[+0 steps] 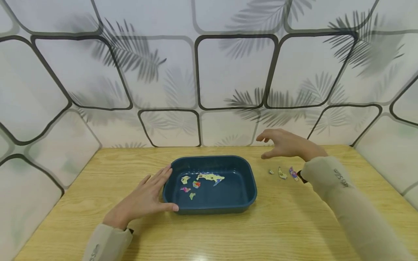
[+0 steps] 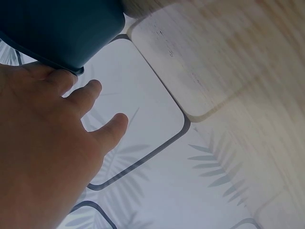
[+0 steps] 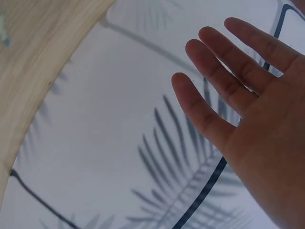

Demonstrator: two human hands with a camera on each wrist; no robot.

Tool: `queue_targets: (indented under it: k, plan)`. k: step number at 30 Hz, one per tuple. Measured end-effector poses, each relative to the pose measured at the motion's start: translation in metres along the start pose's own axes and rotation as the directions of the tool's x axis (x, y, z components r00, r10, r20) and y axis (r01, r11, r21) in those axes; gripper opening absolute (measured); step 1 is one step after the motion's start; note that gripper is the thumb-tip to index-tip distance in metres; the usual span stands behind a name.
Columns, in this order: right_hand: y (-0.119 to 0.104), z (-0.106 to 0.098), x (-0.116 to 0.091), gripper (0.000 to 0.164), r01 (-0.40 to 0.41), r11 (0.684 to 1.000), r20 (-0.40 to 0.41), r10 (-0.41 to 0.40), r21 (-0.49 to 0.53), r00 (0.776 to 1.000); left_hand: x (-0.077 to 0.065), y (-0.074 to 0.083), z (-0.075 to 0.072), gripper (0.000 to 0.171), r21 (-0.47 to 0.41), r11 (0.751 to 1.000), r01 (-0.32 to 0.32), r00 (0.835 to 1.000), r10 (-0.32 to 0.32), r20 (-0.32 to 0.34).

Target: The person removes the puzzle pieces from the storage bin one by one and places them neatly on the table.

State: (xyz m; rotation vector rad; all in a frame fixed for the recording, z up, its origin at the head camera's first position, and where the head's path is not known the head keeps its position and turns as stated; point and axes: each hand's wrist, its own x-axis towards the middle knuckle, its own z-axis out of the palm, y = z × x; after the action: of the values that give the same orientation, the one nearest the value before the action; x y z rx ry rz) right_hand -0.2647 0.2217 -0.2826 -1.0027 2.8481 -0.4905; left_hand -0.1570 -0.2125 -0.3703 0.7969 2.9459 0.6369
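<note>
A dark blue rectangular basin (image 1: 215, 197) stands on the table, with several small flat printed pieces lying inside it. The largest piece (image 1: 210, 177) is cream with a blue end; near it lie a red-orange piece (image 1: 196, 184) and a pink one (image 1: 185, 189). My left hand (image 1: 143, 198) rests against the basin's left side, fingers extended along the rim and thumb by the front corner. My right hand (image 1: 287, 144) hovers above the table right of the basin, holding nothing; its fingers look spread in the right wrist view.
Right of the basin, below my right hand, lie three small pieces: a tiny cream one (image 1: 271, 172), a longer cream one (image 1: 282, 173) and a purple one (image 1: 293, 173). A patterned white backdrop (image 1: 232, 72) borders the wooden table (image 1: 209, 235) at the back and sides.
</note>
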Motion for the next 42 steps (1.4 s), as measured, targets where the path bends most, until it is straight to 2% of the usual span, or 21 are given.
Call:
queue_targets:
  k: [13, 24, 42]
  plan:
    - [-0.031, 0.015, 0.032, 0.054, 0.093, 0.994, 0.015, -0.094, 0.059, 0.995, 0.000, 0.000, 0.000, 0.115, 0.003, 1.000, -0.004, 1.000, 0.004, -0.002]
    - [-0.063, 0.024, 0.055, 0.056, 0.093, 0.990, 0.067, -0.101, 0.110, 0.993, 0.000, -0.001, 0.001, 0.114, -0.011, 1.000, -0.009, 1.000, 0.009, -0.010]
    - [-0.095, 0.048, 0.080, 0.058, 0.181, 0.982, 0.144, -0.186, 0.047, 0.972, 0.000, 0.000, 0.000, 0.115, -0.005, 1.000, 0.000, 1.000, 0.000, -0.007]
